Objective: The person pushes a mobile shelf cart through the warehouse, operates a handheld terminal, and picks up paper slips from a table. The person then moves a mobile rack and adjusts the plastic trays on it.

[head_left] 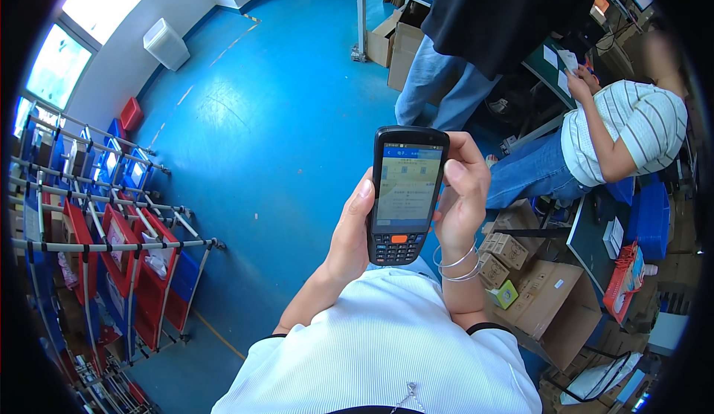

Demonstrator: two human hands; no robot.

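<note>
Centred in the head view, a black handheld scanner (407, 191) with a lit screen and a keypad with an orange button is held upright between both hands. My left hand (347, 232) grips its left side with the thumb along the edge. My right hand (461, 195), with thin bangles at the wrist, wraps the right side, its thumb beside the screen.
A tube rack (119, 247) with red and blue bins stands left on the blue floor. A standing person (476, 20) and another in a striped shirt (617, 128) are at green workbenches (591, 228) on the right, above cardboard boxes (550, 310). A white bin (165, 42) stands by the wall.
</note>
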